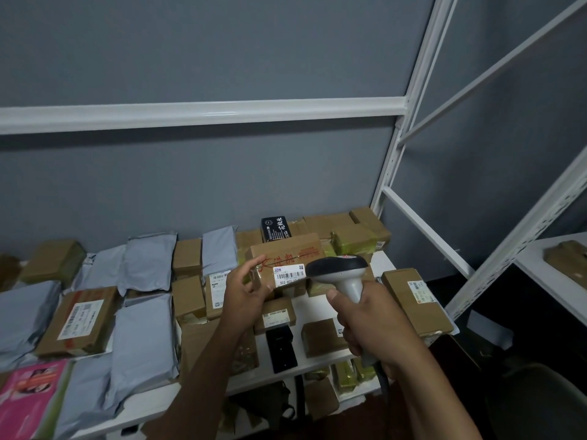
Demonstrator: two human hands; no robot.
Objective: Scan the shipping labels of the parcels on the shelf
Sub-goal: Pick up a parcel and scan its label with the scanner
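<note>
Shipping label (289, 275) reads "502-602"; left hand (246, 292) grips that cardboard box (286, 254), right hand (370, 325) grips the scanner (341, 271).

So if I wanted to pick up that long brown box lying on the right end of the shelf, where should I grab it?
Grab the long brown box across its narrow width, near the middle, coming down from above. It lies flat on the white shelf with its white label facing up, and its long sides look free to pinch. Keep fingers off the label so the scanner can read it.
</note>
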